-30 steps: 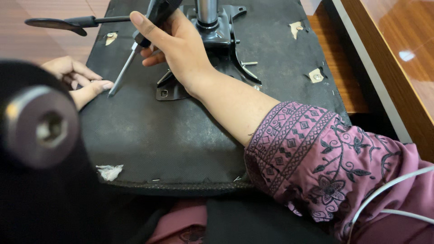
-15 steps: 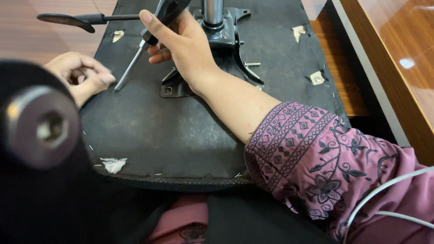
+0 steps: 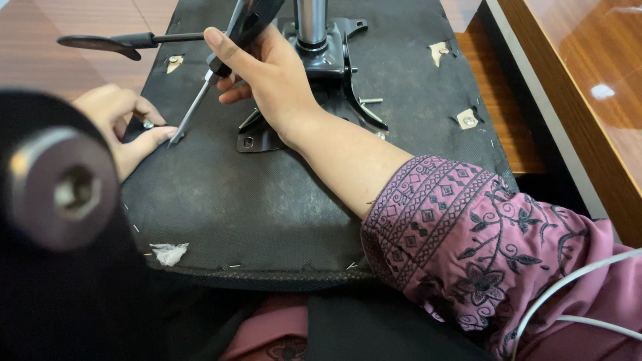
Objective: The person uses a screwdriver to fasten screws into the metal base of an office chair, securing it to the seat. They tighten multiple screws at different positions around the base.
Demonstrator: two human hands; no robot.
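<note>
Here, right hand (image 3: 271, 73) gripping screwdriver (image 3: 221, 67), chair underside (image 3: 267, 200)

The right arm wears a mauve-purple sleeve (image 3: 481, 241) that ends partway down the forearm, leaving the wrist and the right hand (image 3: 271, 73) bare. Dark embroidery covers it: geometric bands at the cuff, flowers and curling vines above the cuff. The left hand (image 3: 124, 130) is bare, without rings.
</note>
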